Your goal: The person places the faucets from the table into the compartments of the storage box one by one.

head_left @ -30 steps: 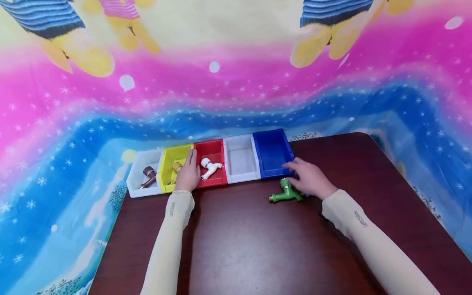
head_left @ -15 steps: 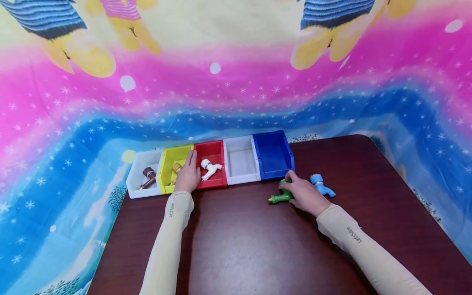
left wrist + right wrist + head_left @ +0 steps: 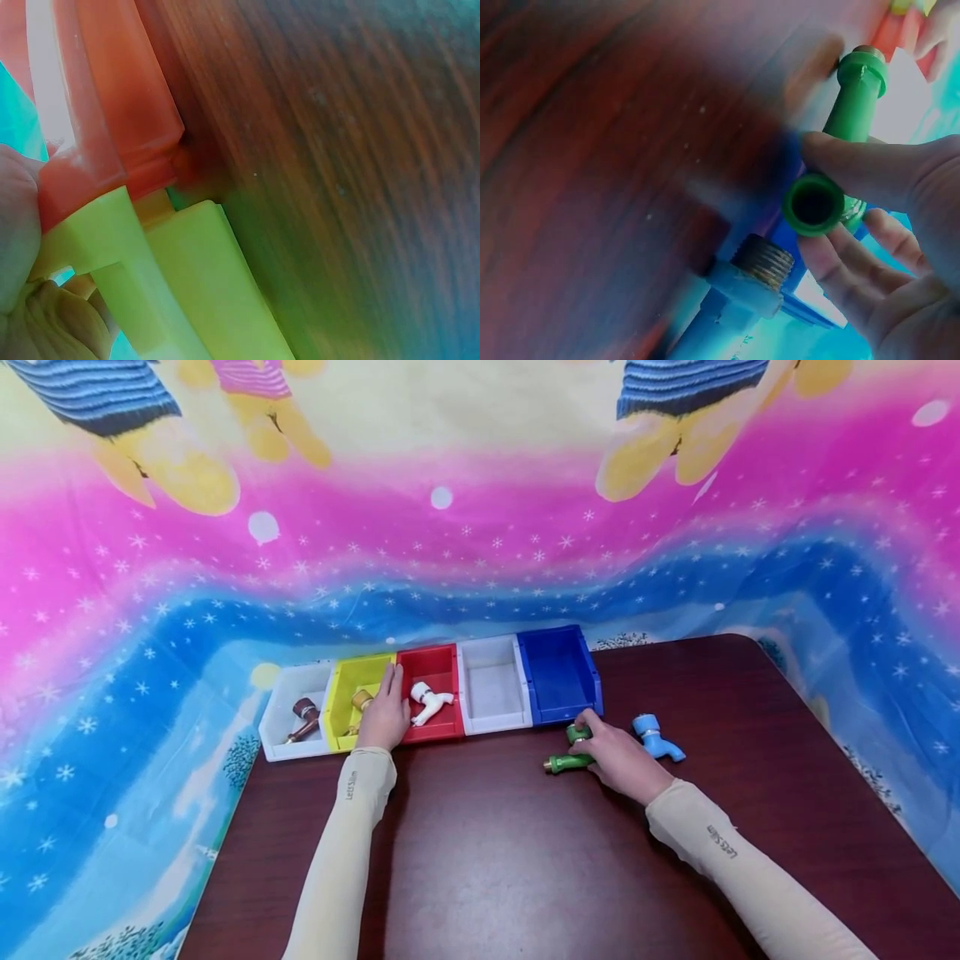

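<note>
On the table, the green tap is pinched by the right hand — spout protruding leftward beyond the fingers.

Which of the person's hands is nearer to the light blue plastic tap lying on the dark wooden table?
The right hand: it grips the green plastic tap just beside the light blue plastic tap. The left hand rests far off on the yellow bin.

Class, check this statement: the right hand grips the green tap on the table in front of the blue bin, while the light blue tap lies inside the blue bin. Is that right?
Not quite. The right hand does grip the green tap in front of the blue bin, but the light blue tap lies on the table, to the right of the hand, not in the bin. The head view shows it.
</note>
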{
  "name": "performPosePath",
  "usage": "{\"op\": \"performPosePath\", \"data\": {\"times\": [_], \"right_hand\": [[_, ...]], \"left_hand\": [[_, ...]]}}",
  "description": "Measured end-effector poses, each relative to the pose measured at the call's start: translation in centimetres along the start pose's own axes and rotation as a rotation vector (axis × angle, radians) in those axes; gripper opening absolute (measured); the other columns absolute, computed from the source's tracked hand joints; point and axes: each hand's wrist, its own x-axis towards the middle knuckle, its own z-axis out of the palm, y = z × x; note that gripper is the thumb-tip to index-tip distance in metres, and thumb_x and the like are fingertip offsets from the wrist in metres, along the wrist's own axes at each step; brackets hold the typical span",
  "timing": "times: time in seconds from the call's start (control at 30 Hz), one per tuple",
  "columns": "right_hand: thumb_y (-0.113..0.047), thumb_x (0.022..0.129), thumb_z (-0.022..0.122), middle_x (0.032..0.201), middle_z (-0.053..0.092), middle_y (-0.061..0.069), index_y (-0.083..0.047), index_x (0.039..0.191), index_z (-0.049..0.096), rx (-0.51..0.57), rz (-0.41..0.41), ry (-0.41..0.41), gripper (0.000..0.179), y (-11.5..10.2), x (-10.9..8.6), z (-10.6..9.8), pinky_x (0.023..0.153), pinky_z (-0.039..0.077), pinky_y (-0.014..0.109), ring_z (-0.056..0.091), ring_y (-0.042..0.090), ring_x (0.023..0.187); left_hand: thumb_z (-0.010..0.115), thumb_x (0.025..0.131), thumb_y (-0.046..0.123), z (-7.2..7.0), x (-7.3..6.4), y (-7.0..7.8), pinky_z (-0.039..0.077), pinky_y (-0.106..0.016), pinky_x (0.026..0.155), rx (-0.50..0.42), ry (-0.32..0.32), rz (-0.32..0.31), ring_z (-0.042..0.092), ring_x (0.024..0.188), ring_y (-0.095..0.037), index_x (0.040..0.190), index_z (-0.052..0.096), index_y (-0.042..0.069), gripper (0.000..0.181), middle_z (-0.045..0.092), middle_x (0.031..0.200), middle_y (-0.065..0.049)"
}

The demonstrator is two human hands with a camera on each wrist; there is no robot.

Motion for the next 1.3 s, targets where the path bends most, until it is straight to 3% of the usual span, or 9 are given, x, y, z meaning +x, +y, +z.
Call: {"op": "performPosePath", "data": {"times": [0.27, 0.53, 0.7, 0.93, 1.3], "right_hand": [[-0.002, 0.082, 0.086, 0.129, 0.053, 0.007, -0.018, 0.114, 0.079, -0.041, -0.131, 0.161, 0.036, -0.7, 0.3, -0.8, 0.084, 0.064, 0.038, 0.070, 0.022, 0.103], [0.004, 0.082, 0.083, 0.135, 0.056, 0.011, -0.014, 0.120, 0.078, -0.082, -0.209, 0.280, 0.042, -0.8, 2.5, -2.6, 0.082, 0.064, 0.041, 0.070, 0.029, 0.107], [0.010, 0.081, 0.081, 0.138, 0.056, 0.013, -0.010, 0.120, 0.077, -0.129, -0.260, 0.292, 0.044, -1.0, 4.9, -3.3, 0.088, 0.062, 0.044, 0.066, 0.032, 0.117], [0.009, 0.082, 0.080, 0.143, 0.056, 0.013, -0.010, 0.123, 0.076, -0.223, -0.321, 0.291, 0.045, -2.1, 8.7, -3.7, 0.099, 0.058, 0.044, 0.066, 0.031, 0.117], [0.004, 0.089, 0.077, 0.140, 0.060, 0.013, -0.010, 0.117, 0.079, -0.330, -0.384, 0.309, 0.031, -3.3, 13.0, -2.2, 0.098, 0.059, 0.041, 0.069, 0.031, 0.114]], "left_hand": [[0.057, 0.105, 0.020, -0.1, 0.0, 0.1, 0.056, -0.054, 0.100, 0.013, -0.017, -0.004, 0.069, 0.111, -0.044, 0.166, 0.019, 0.010, 0.072, 0.016, 0.174, -0.012], [0.058, 0.105, 0.021, 0.0, 0.2, 0.0, 0.055, -0.053, 0.102, 0.003, -0.019, -0.012, 0.069, 0.111, -0.043, 0.167, 0.019, 0.011, 0.074, 0.015, 0.174, -0.011], [0.057, 0.105, 0.021, 0.0, 0.1, -0.1, 0.056, -0.053, 0.101, 0.005, -0.011, -0.002, 0.069, 0.111, -0.043, 0.166, 0.020, 0.010, 0.072, 0.017, 0.174, -0.012], [0.059, 0.104, 0.021, 0.1, 0.1, -0.1, 0.055, -0.053, 0.102, 0.000, -0.015, -0.022, 0.069, 0.114, -0.042, 0.167, 0.020, 0.012, 0.074, 0.016, 0.175, -0.010], [0.059, 0.105, 0.022, 0.2, 0.2, -0.3, 0.055, -0.052, 0.103, -0.010, -0.026, -0.026, 0.067, 0.119, -0.042, 0.167, 0.019, 0.013, 0.075, 0.014, 0.175, -0.009]]}}
